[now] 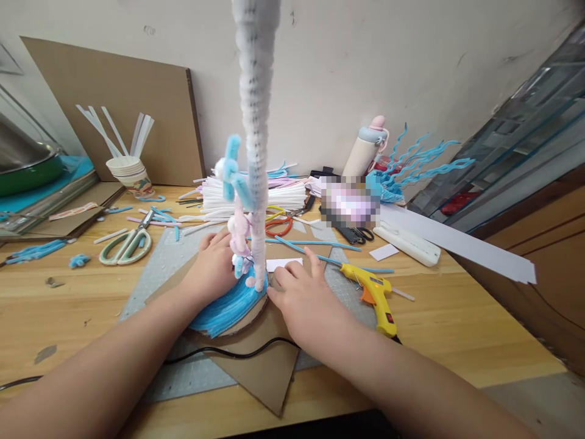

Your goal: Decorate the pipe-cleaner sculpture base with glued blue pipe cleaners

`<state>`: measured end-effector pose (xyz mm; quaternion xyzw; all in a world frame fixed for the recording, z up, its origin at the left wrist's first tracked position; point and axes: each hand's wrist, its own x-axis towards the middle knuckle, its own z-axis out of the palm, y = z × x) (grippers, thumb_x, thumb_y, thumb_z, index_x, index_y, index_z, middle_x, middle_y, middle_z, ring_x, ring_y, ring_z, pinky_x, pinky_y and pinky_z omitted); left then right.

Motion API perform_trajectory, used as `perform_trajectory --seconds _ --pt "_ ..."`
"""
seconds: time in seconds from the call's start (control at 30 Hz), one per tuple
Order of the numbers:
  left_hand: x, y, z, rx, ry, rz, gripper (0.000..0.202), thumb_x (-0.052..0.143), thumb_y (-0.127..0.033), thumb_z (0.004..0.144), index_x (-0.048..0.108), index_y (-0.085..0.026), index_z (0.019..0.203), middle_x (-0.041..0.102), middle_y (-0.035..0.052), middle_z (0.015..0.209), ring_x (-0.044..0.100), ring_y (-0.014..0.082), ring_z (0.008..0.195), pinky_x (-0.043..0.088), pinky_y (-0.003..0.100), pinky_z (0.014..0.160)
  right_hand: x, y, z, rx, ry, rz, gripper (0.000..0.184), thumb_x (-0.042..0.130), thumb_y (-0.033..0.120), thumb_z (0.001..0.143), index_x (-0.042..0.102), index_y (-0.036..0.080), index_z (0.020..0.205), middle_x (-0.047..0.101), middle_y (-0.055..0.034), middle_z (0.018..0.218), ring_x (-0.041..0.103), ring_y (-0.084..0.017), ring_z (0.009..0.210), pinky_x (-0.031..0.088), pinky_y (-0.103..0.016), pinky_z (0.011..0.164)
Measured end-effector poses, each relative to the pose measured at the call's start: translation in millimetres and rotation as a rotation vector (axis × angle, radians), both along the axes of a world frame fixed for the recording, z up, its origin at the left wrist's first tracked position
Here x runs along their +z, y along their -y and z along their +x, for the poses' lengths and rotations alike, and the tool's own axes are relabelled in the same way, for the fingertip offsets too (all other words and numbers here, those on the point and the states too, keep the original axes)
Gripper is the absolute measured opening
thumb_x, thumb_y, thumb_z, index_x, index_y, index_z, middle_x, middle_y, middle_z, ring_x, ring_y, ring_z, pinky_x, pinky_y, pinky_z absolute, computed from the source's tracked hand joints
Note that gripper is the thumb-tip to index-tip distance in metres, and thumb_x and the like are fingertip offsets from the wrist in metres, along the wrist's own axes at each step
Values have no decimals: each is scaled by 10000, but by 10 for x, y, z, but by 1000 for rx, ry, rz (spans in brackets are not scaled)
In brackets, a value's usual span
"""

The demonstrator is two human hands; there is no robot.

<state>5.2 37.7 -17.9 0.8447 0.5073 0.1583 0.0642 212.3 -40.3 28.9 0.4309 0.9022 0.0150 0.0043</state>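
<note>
A round cardboard base (247,321), partly covered in rows of blue pipe cleaner (223,308), lies in front of me. A tall white pipe-cleaner post (256,152) rises from it, with a blue, pink and white pipe-cleaner decoration (238,231) along its left side. My left hand (211,265) grips the base's far left side, its fingertips partly hidden behind the decoration. At the right rim, by the post's foot, my right hand (304,296) has thumb and forefinger closed on the base's edge, one other finger raised.
Beneath lie a cardboard sheet (260,372) and a grey cutting mat (192,378); a black cord (228,353) crosses them. A yellow glue gun (375,296) lies right, green-handled scissors (128,244) left. Behind are white pipe cleaners (251,198), a paper cup stack (130,174) and a bottle (363,149).
</note>
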Motion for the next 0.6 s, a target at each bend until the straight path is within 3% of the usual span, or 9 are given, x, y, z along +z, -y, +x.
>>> perform_trajectory --seconds 0.13,0.23,0.33,0.47,0.6 --pt "77 40 2 -18 -26 -14 295 430 -297 867 641 -247 1068 586 71 1173 441 294 1173 311 509 1016 3 20 23 7 -8 -28 331 492 102 804 700 231 1028 640 -107 988 525 -296 994 187 -620 1082" --pt "140 73 15 -25 -32 -12 307 430 -303 865 639 -236 1080 575 82 1192 423 304 1189 290 518 1030 75 -25 97 -14 -6 -73 259 522 99 791 717 238 890 670 -87 906 569 -275 924 317 -516 1008" --pt "191 98 34 -6 -31 -25 290 450 -301 854 667 -244 1038 594 68 1145 431 293 1175 274 510 1048 145 -171 232 -205 -17 -96 261 461 135 871 708 192 808 687 -83 859 599 -231 812 406 -408 808" --pt "224 113 51 34 -44 -28 294 434 -282 861 705 -234 965 604 70 1116 435 304 1177 254 531 1060 42 -441 410 -531 -110 94 235 495 249 895 695 174 993 666 -128 1061 559 -289 1005 329 -444 859" --pt "205 102 51 24 -51 -26 297 446 -294 848 693 -262 1010 590 68 1190 402 320 1234 204 570 1079 -189 -576 419 -583 -70 83 227 501 200 874 708 162 958 643 -162 1096 508 -325 1054 278 -483 853"
